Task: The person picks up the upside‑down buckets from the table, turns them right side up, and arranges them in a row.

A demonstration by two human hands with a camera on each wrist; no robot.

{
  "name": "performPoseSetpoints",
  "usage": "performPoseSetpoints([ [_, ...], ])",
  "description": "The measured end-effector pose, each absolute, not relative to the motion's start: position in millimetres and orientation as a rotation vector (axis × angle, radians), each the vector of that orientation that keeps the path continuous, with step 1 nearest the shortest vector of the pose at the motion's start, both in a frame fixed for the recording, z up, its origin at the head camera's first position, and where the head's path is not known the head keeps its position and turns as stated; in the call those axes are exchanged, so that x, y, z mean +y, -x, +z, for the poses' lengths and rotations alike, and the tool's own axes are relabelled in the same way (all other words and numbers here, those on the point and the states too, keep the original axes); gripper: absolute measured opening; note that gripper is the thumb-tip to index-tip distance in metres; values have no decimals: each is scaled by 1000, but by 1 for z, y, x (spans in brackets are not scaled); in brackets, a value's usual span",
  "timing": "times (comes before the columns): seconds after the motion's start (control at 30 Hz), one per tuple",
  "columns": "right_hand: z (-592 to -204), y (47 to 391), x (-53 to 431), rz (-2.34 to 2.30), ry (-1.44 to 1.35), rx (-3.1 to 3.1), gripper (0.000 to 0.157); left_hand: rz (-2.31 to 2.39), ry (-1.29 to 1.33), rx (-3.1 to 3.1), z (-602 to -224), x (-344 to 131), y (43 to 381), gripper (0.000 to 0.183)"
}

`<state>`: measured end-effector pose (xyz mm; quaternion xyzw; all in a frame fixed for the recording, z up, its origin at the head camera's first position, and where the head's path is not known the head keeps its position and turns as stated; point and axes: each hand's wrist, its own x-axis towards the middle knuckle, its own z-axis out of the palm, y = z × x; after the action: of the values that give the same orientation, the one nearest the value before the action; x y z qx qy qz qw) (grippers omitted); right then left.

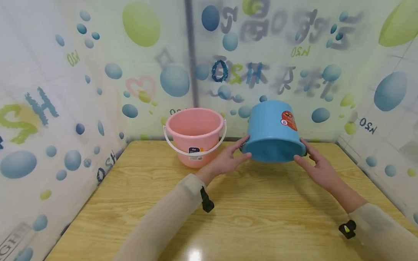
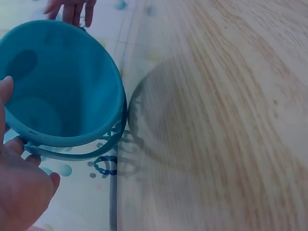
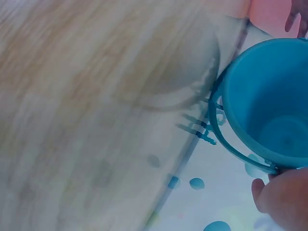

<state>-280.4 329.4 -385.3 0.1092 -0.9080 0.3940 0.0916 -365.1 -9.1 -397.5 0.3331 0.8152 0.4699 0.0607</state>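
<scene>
A blue plastic bucket (image 1: 269,120) is tipped over, its mouth facing down and toward me, with a red-orange sticker on its side. My left hand (image 1: 225,159) grips its rim at the left. At the opposite side of the rim, my right hand (image 1: 320,168) holds it, thumb at the front edge and fingers behind. Both wrist views look into the bucket's bare inside, and its blue handle (image 2: 82,155) hangs along the rim. Just left of it, a pink bucket (image 1: 195,140) stands upright, a white handle (image 1: 196,154) resting across its front.
The wooden table (image 1: 233,222) carries both buckets' place, its back edge close to a wall (image 1: 178,39) covered with printed bubbles and lettering. Similar patterned walls rise at left and right. Black bands (image 1: 207,201) sit on the sleeves.
</scene>
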Motion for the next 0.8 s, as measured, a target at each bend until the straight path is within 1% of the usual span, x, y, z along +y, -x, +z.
performPoseSetpoints([
  [0.4, -371, 279, 324, 1223, -382, -2585, 75, 1480, -1085, 2507, -381, -17, 363, 75],
  [0.57, -371, 277, 322, 1249, -413, -2544, 75, 1474, -1057, 2512, -377, -20, 361, 75],
  [0.8, -363, 275, 323, 1265, -411, -2514, 72, 1513, -1090, 2465, -368, -22, 360, 76],
])
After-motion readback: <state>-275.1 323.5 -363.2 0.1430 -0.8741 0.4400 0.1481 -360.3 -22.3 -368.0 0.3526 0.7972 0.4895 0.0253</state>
